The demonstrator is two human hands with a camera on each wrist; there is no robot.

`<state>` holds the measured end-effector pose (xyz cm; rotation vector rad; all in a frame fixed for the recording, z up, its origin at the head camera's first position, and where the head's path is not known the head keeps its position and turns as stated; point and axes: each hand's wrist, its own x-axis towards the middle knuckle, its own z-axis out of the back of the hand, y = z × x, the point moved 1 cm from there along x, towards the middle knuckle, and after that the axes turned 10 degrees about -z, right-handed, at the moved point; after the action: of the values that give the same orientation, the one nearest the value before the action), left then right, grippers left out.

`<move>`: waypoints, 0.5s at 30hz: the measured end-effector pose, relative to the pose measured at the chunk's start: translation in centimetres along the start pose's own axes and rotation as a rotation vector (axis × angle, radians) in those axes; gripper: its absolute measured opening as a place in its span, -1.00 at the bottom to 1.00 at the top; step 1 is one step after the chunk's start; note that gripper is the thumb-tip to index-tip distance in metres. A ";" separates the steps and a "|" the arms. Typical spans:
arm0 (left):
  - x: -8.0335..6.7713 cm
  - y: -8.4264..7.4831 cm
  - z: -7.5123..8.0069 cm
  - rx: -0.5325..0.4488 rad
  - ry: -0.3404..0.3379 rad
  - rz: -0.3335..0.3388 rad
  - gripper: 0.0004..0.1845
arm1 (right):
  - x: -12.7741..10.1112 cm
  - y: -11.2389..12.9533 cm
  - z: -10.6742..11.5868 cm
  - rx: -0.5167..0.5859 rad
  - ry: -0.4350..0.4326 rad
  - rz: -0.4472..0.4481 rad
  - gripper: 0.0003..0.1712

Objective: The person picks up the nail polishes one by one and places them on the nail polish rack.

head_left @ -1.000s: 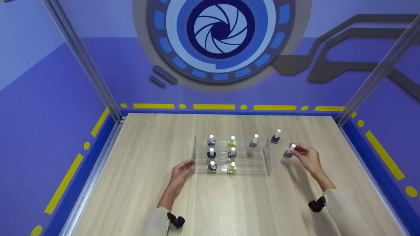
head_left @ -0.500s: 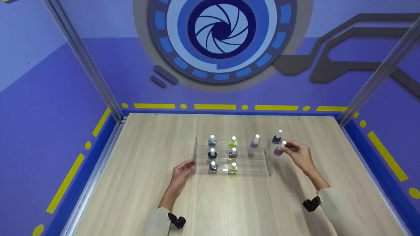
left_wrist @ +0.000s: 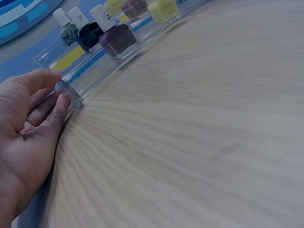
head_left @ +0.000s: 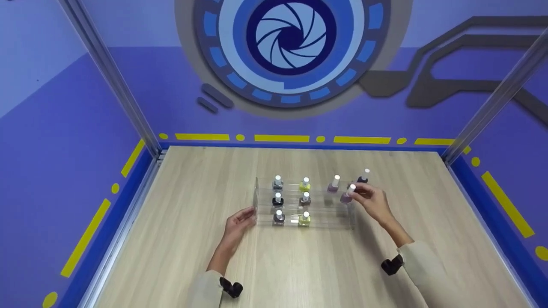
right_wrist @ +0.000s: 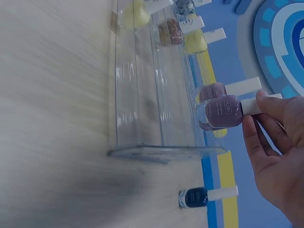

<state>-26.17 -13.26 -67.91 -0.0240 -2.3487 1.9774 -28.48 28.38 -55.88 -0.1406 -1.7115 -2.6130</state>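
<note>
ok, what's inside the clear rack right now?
The rack holds seven upright polish bottles: three rows of two at left, like the yellow one, plus a mauve one top right. The right hand pinches another above it.

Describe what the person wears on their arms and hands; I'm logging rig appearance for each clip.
Both forearms end in pale cream long sleeves: the left sleeve and the right sleeve. A small black device is strapped at each wrist, left and right. The left hand and right hand are bare, with no gloves; no rings or cables can be made out.
</note>
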 end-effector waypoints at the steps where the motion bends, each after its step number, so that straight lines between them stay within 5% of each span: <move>1: 0.0 0.0 0.0 -0.001 -0.001 0.002 -0.48 | 0.1 -0.2 -0.3 0.007 0.005 0.003 -0.71; 9: 0.0 0.0 0.1 -0.015 -0.007 0.007 -0.49 | 0.5 -1.1 -2.6 0.015 0.019 -0.016 -0.76; 15: 0.1 -0.1 0.0 -0.007 -0.007 0.024 -0.49 | -0.4 1.4 -2.9 0.024 0.051 -0.030 -0.75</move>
<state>-26.28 -13.29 -67.80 -0.0458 -2.3708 1.9833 -28.20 25.13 -55.82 -0.0475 -1.7416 -2.5916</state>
